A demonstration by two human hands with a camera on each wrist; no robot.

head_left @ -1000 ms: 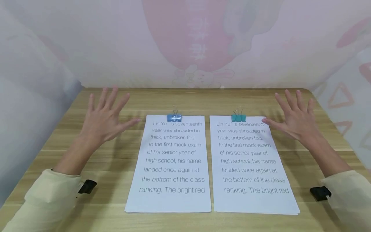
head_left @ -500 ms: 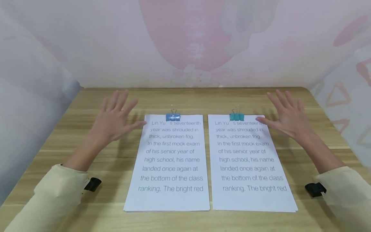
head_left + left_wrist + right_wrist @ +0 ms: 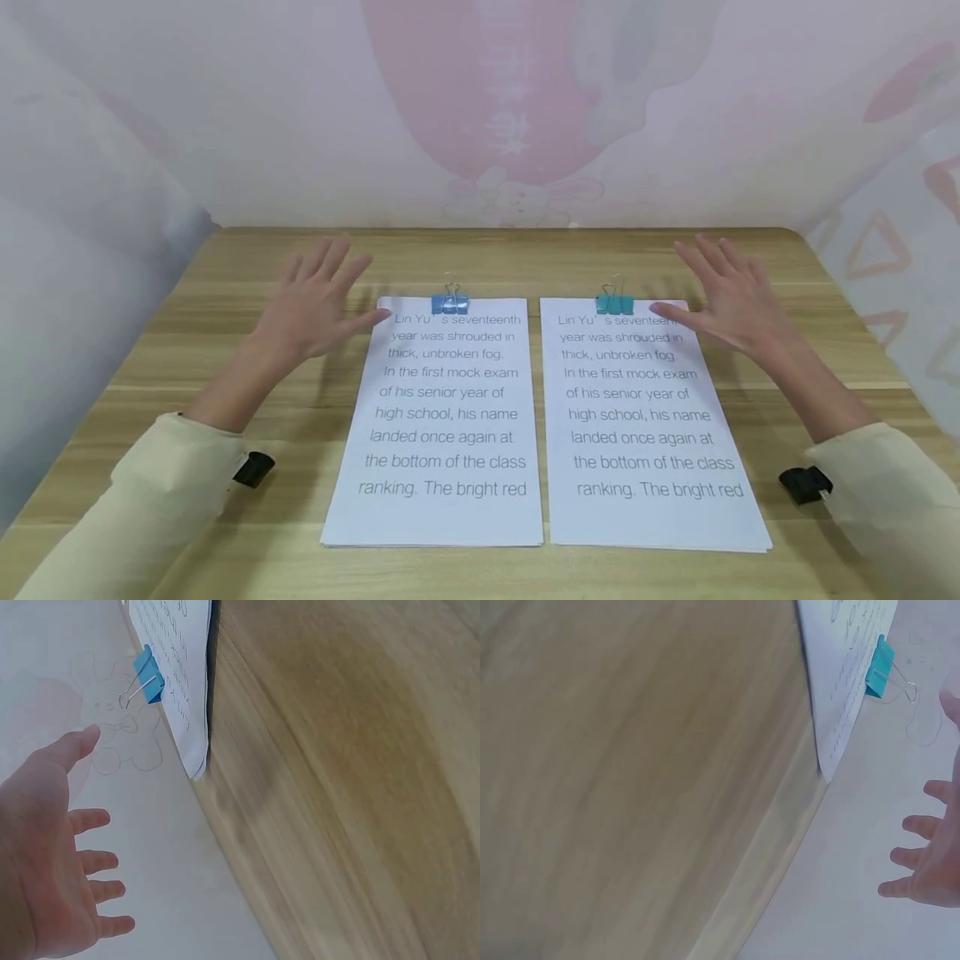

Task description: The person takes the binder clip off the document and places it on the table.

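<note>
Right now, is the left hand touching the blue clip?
Apart. The left wrist view shows the left hand open, with clear space between its thumb and the blue clip.

Over the past second we have drawn both hands inward above the wooden table. Our left hand [image 3: 311, 308], fingers spread and holding nothing, has slid rightward from well out on the bare wood until its thumb tip now reaches the upper left corner of the left stack of paper [image 3: 442, 417], closer to the blue binder clip [image 3: 450, 304]. Our right hand [image 3: 731, 304] (equally spread and empty) has edged leftward, its thumb now lying farther over the upper right corner of the right stack of paper [image 3: 645, 425], nearer the teal binder clip [image 3: 615, 304]. Both cream sleeves have come further forward along the table.
</note>
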